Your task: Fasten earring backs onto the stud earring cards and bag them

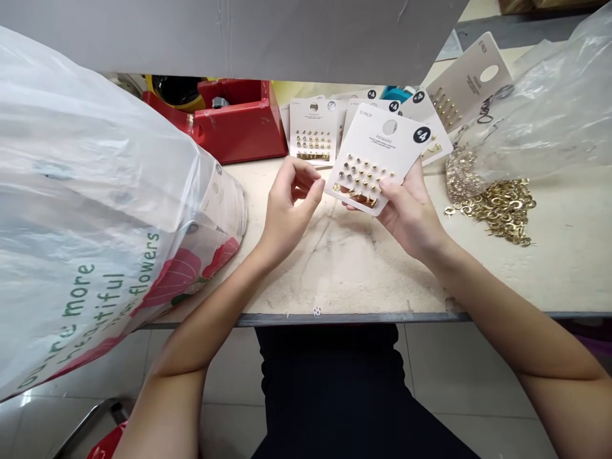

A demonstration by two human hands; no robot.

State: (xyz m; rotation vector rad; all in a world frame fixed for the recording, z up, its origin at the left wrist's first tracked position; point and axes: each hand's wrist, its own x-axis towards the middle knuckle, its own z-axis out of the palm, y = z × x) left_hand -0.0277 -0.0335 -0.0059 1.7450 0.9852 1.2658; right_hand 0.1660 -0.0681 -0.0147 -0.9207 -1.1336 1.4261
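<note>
Earring card [370, 143]: white, with a round black price badge at the top corner and rows of gold and silver studs [361, 175] across the lower half; tilted in the air above the table, between the two hands, face up.

Right hand [411, 220]: grasping the earring card at its lower right corner, thumb pressed on the printed face beside the studs, fingers spread behind the card.

Left hand [291, 213]: curled and raised just beside the card's left edge, apparently not touching it; thumb and fingertips [310, 185] drawn close together. Any tiny piece between them: cannot tell.

Handling: a sound hold, by judgement. Thumb clear of the stud rows, card backed by the fingers against bending, face turned up to the eyes, left fingers free for small work.

Nearby cards: stacked earring cards [313, 131] just behind the hands, overlapping, with a tan card [471, 80] at the far right.

Right side: heap of gold rings [497, 207] on the table, running under a clear plastic bag [540, 108].

Left side: large plastic bag [95, 191] with pink flowers and green lettering, beside the left hand; red stand [243, 124] behind it.

Table [354, 274]: pale, scuffed top, with a small white scrap [317, 311] near the front edge.
</note>
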